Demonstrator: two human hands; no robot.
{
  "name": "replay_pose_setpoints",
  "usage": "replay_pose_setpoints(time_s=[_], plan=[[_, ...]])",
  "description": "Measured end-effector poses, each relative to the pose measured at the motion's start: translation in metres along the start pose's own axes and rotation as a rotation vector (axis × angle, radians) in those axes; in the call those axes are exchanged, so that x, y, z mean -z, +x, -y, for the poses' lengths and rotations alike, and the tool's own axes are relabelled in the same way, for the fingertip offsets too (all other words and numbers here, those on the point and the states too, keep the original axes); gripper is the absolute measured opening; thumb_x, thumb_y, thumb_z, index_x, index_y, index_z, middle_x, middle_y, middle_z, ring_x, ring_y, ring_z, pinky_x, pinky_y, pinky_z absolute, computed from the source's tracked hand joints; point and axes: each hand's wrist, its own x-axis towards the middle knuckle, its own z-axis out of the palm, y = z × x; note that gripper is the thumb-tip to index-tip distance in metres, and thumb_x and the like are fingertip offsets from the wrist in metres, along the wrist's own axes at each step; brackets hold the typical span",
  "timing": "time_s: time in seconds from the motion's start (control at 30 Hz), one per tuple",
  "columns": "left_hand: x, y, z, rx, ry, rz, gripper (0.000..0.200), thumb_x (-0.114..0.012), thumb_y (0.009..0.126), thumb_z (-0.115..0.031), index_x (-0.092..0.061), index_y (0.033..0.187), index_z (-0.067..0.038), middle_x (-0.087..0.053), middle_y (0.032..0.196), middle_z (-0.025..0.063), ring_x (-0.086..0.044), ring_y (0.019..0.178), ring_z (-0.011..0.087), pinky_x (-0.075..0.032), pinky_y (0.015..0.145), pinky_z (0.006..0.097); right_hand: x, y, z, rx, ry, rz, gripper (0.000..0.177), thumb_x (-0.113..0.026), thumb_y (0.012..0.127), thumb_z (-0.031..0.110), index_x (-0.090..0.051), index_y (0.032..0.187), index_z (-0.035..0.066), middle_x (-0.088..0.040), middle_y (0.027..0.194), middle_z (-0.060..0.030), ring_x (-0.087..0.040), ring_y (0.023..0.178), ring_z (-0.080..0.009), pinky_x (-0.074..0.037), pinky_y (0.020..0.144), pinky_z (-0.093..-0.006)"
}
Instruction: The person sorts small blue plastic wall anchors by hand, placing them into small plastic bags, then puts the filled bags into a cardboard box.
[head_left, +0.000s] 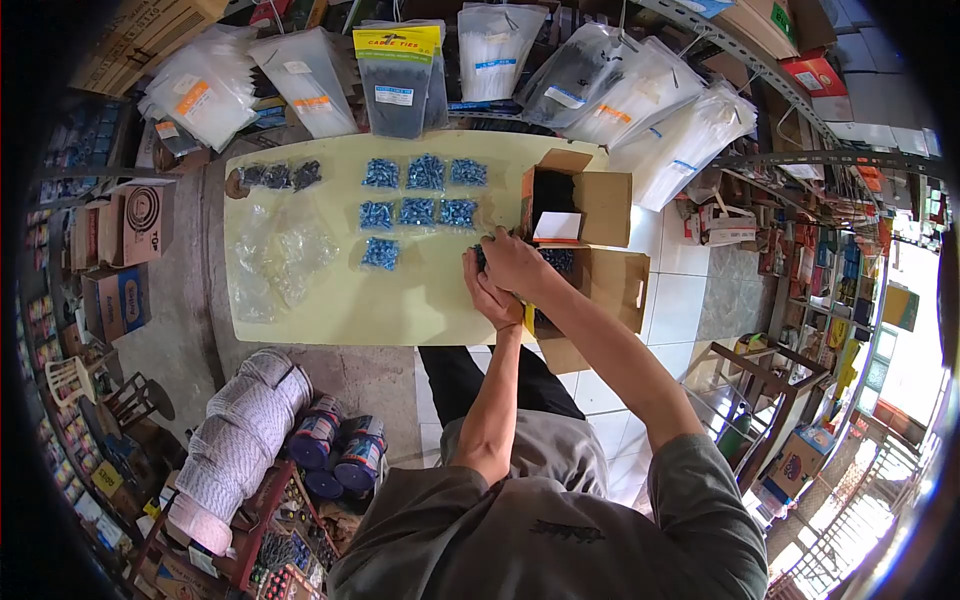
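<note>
My left hand (pixel 489 295) and my right hand (pixel 512 262) are together at the right edge of a pale yellow table (pixel 330 300), right hand over the left. They close around a small dark bundle (pixel 480 256) that is mostly hidden by the fingers. Just right of the hands stands an open cardboard box (pixel 600 275) with dark small parts inside. Several small bags of blue parts (pixel 418 195) lie in rows on the table, left of and beyond my hands. Empty clear plastic bags (pixel 285 255) lie further left.
A second open cardboard box (pixel 580 195) stands at the table's far right corner. Three bags of dark parts (pixel 280 175) lie at the far left. Bags of cable ties (pixel 400 70) hang behind. Rolls of white rope (pixel 240 430) and boxes crowd the floor.
</note>
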Motion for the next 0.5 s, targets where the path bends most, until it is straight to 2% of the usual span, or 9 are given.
replay_pose_setpoints(time_s=[0.03,0.1,0.33,0.4,0.43,0.5], plan=[[-0.002,-0.002,0.003,0.001,0.000,0.000,0.050,-0.037,0.101,-0.034,-0.045,0.130,0.006,-0.052,0.129,0.0214,-0.050,0.120,0.0343,-0.037,0.103,0.0421,0.001,-0.001,0.002,-0.006,0.015,-0.002,0.040,-0.069,0.075,0.028,-0.061,0.101,-0.001,-0.056,0.105,-0.0207,-0.065,0.094,-0.0385,-0.055,0.079,-0.0449],[-0.005,-0.004,0.009,0.057,-0.049,-0.008,0.049,-0.031,0.101,-0.031,-0.051,0.126,0.006,-0.051,0.131,0.0232,-0.047,0.123,0.0405,-0.035,0.106,0.0466,0.005,-0.006,0.004,-0.012,0.031,-0.005,0.040,-0.069,0.075,0.028,-0.060,0.102,-0.001,-0.056,0.106,-0.0213,-0.065,0.092,-0.0392,-0.055,0.078,-0.0456],[-0.006,-0.005,0.021,-0.002,-0.011,-0.004,0.049,-0.030,0.101,-0.030,-0.051,0.126,0.006,-0.053,0.129,0.0225,-0.048,0.122,0.0403,-0.036,0.106,0.0465,0.007,-0.012,0.001,0.033,0.136,0.032,0.039,-0.064,0.082,0.025,-0.054,0.107,-0.003,-0.051,0.111,-0.0274,-0.063,0.091,-0.0436,-0.053,0.080,-0.0457],[-0.013,-0.011,0.056,0.274,-0.437,0.075,0.048,-0.031,0.101,-0.030,-0.051,0.126,0.006,-0.052,0.130,0.0230,-0.048,0.122,0.0401,-0.036,0.105,0.0462,0.008,-0.014,0.002,0.041,0.136,0.006,0.039,-0.064,0.083,0.026,-0.054,0.107,-0.003,-0.051,0.112,-0.0276,-0.063,0.092,-0.0435,-0.053,0.081,-0.0453],[-0.012,-0.010,0.049,0.270,-0.437,0.076,0.048,-0.031,0.101,-0.030,-0.051,0.126,0.006,-0.052,0.130,0.0230,-0.048,0.122,0.0401,-0.036,0.105,0.0462,0.012,-0.016,0.003,0.036,0.146,0.023,0.039,-0.063,0.083,0.026,-0.054,0.107,-0.003,-0.051,0.111,-0.0276,-0.063,0.093,-0.0433,-0.053,0.081,-0.0452],[-0.007,-0.008,0.026,0.012,-0.098,-0.001,0.049,-0.031,0.101,-0.031,-0.049,0.127,0.007,-0.051,0.131,0.0236,-0.047,0.123,0.0397,-0.035,0.106,0.0456,0.016,-0.019,0.004,0.031,0.158,0.034,0.039,-0.063,0.083,0.026,-0.055,0.107,-0.003,-0.052,0.111,-0.0276,-0.062,0.094,-0.0431,-0.053,0.082,-0.0450]])
